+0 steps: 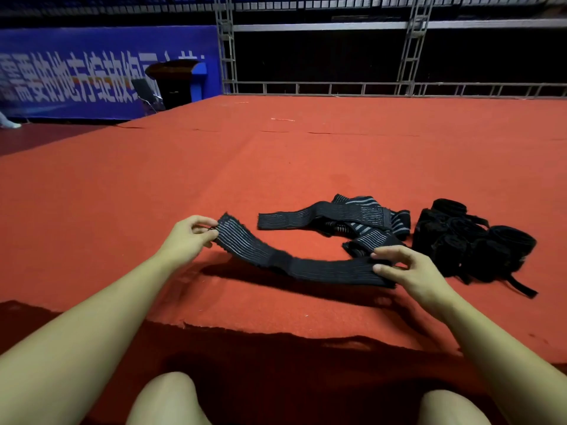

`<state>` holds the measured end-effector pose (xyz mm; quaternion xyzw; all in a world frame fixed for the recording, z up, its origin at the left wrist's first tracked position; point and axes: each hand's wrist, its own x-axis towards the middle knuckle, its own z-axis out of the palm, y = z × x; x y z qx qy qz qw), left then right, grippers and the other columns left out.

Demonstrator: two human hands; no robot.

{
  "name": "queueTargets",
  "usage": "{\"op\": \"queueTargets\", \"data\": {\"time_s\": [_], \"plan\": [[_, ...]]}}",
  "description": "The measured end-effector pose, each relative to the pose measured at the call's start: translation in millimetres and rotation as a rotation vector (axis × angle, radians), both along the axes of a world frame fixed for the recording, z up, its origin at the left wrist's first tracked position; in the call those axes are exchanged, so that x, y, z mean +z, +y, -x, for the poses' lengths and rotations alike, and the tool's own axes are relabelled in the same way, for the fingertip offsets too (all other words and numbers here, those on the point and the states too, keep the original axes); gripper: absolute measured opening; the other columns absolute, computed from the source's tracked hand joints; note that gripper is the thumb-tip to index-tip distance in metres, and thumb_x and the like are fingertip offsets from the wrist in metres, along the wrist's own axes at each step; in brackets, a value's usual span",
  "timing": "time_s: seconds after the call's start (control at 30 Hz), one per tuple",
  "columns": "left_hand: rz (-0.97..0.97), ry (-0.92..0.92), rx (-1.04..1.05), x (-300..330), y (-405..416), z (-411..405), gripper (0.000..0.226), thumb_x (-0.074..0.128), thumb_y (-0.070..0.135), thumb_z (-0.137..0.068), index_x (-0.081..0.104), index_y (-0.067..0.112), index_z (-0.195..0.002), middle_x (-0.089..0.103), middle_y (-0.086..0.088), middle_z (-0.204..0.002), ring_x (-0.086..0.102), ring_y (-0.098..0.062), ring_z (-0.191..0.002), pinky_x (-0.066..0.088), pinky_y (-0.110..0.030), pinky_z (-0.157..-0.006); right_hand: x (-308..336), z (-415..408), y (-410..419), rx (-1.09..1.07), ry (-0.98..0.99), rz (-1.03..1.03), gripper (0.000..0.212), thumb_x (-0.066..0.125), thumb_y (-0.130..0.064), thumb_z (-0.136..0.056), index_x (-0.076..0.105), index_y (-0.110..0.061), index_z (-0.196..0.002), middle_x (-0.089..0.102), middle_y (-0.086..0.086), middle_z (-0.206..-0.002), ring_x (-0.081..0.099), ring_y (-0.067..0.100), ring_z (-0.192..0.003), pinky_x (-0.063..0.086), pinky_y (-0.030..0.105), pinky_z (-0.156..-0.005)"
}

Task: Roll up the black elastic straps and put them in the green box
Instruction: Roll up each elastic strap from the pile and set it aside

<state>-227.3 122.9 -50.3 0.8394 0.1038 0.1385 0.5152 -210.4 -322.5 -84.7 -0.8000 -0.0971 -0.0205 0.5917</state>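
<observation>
A black elastic strap (294, 262) with thin grey stripes stretches between my two hands just above the red carpet. My left hand (188, 237) pinches its left end, which is lifted. My right hand (405, 273) pinches its right end between thumb and fingers. Behind it lies a loose tangle of unrolled black straps (343, 220). To the right sits a pile of rolled black straps (469, 243), one with a tail trailing toward me. No green box is in view.
The red carpet (276, 161) covers a raised platform whose front edge runs just in front of my knees (171, 400). A blue banner (92, 75) and metal truss railing (368, 87) stand far behind.
</observation>
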Motion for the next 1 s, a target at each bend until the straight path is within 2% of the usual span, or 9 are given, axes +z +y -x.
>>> {"op": "queueTargets", "data": {"time_s": [0.1,0.23,0.37,0.53,0.7,0.77,0.83,0.9,1.0], "plan": [[-0.105,-0.074,0.01,2,-11,-11,0.034,0.072,0.005,-0.093,0.058,0.015,-0.122,0.073,-0.01,-0.093,0.062,-0.011,-0.054,0.048,-0.017,-0.056,-6,5,11,0.0,0.068,-0.011,0.047,0.08,0.004,-0.083,0.07,-0.023,-0.12,0.071,-0.005,-0.109,0.071,0.003,-0.08,0.055,0.014,-0.066],[-0.32,-0.095,0.019,11,-21,-33,0.009,0.072,0.02,-0.095,0.072,0.025,-0.103,0.074,-0.005,-0.098,0.067,-0.021,-0.078,0.055,-0.037,-0.08,-21,-3,14,0.007,0.183,-0.038,0.024,0.082,-0.006,-0.083,0.078,-0.017,-0.103,0.077,0.005,-0.108,0.069,0.016,-0.094,0.051,0.026,-0.077],[-0.522,-0.136,0.081,32,-47,-47,0.013,0.064,0.033,-0.098,0.071,0.031,-0.108,0.065,-0.004,-0.098,0.061,-0.028,-0.098,0.043,-0.035,-0.078,-18,9,36,0.067,0.223,-0.198,0.017,0.073,-0.025,-0.092,0.079,-0.011,-0.099,0.078,0.009,-0.105,0.072,0.02,-0.095,0.058,0.036,-0.079],[-0.499,-0.187,0.086,58,-88,-67,0.015,0.056,0.038,-0.097,0.066,0.038,-0.107,0.069,0.011,-0.062,0.07,-0.021,-0.087,0.056,-0.037,-0.079,-18,20,73,0.009,0.102,-0.379,0.036,0.065,-0.037,-0.089,0.077,-0.003,-0.091,0.071,0.013,-0.07,0.063,0.02,-0.058,0.052,0.022,-0.054],[-0.396,-0.24,-0.029,66,-120,-94,0.01,0.053,0.035,-0.098,0.059,0.04,-0.105,0.072,0.024,-0.069,0.072,-0.009,-0.086,0.057,-0.038,-0.085,-34,25,88,0.023,0.162,-0.47,0.058,0.069,-0.054,-0.091,0.076,0.003,-0.08,0.066,0.021,-0.064,0.06,0.025,-0.053,0.048,0.026,-0.05],[-0.384,-0.239,-0.076,63,-124,-109,0.014,0.054,0.034,-0.1,0.059,0.041,-0.11,0.076,0.021,-0.082,0.072,-0.013,-0.095,0.057,-0.039,-0.089,-37,27,88,0.082,0.187,-0.421,0.057,0.066,-0.054,-0.093,0.076,0.002,-0.083,0.064,0.019,-0.064,0.059,0.02,-0.053,0.046,0.024,-0.051],[-0.349,-0.195,-0.258,55,-126,-120,0.04,0.055,0.025,-0.103,0.049,0.045,-0.138,0.072,0.01,-0.124,0.062,-0.017,-0.125,0.049,-0.038,-0.106,-39,27,88,0.121,0.184,-0.332,0.051,0.057,-0.048,-0.091,0.077,-0.001,-0.091,0.071,0.015,-0.068,0.066,0.019,-0.058,0.049,0.023,-0.056],[-0.307,-0.118,-0.478,45,-129,-123,0.075,0.055,0.018,-0.105,0.013,0.046,-0.16,0.037,0.003,-0.163,0.03,-0.012,-0.152,0.027,-0.035,-0.123,-39,28,88,0.143,0.167,-0.246,0.048,0.055,-0.048,-0.09,0.077,-0.006,-0.097,0.075,0.012,-0.072,0.071,0.019,-0.064,0.05,0.022,-0.061],[-0.366,-0.131,-0.498,26,-128,-115,0.075,0.054,0.012,-0.105,0.012,0.028,-0.164,0.017,0.001,-0.17,0.017,-0.012,-0.156,0.017,-0.033,-0.127,-38,29,88,0.197,0.13,-0.116,0.032,0.063,-0.041,-0.095,0.078,-0.012,-0.097,0.076,0.012,-0.076,0.073,0.018,-0.069,0.05,0.021,-0.065]]}}
